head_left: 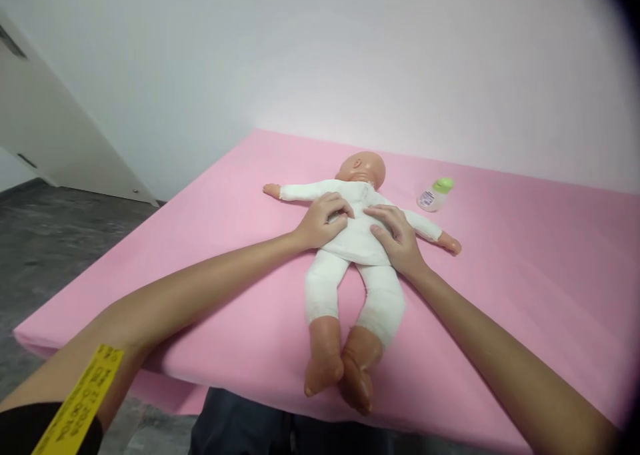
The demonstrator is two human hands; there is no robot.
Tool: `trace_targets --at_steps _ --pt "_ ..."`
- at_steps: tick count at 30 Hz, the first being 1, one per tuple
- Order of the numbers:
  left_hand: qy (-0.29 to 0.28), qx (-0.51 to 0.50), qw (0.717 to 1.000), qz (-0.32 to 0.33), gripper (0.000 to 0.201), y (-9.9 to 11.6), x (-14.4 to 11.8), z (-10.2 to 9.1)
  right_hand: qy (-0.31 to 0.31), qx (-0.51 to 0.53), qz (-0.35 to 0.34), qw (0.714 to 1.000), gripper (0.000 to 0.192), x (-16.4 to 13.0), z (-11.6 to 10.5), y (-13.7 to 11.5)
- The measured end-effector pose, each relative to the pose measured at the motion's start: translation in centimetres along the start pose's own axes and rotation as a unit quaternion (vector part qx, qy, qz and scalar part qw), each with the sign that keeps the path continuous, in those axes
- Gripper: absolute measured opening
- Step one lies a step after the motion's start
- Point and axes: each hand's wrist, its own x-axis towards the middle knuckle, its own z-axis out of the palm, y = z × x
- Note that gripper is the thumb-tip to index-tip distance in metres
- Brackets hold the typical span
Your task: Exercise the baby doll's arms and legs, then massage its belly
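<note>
So, head cam, only view we're getting. Baby doll point(357, 241) is lying on its back on the pink mat point(525, 275), head pointing away toward the wall, arms spread out to both sides, bare feet hanging right at the near edge of the mat. It's wearing a white one-piece that's covering arms, torso and legs down to approx the shins.

Left hand point(323, 220) is sitting on the doll's chest w/ fingers curled in, looks like it's pinching or bunching the white fabric, not a flat palm. Right hand point(395, 236) is resting on the other side of the chest, fingers fairly straight and close together, pressing lightly on the cloth, not gripping anything afaict. Both hands are almost touching each other at the middle of the torso.

Progress-wise, imo the outfit is fully on already and the hands are just working the chest area, closing or smoothing the front maybe. Can't tell if there are snaps.

Small bottle w/ green cap point(436, 195) is lying on its side near the doll's outstretched arm, untouched, well apart from both hands.
</note>
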Motion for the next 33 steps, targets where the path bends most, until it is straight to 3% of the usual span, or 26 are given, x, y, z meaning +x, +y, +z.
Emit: trace_targets --at_steps 17,25,33 --pt "-0.004 -0.005 1.0 0.0 0.02 0.1 -0.32 0.06 -0.013 -0.008 -0.001 1.0 0.037 -0.33 -0.08 0.18" --pt "0.026 0.073 0.997 0.013 0.034 0.52 -0.86 -0.11 0.014 -0.018 0.026 0.999 0.02 -0.42 -0.07 0.19" --pt "0.017 0.049 0.998 0.019 0.026 0.08 -0.85 0.16 0.003 -0.027 -0.009 1.0 0.047 -0.41 0.15 0.11"
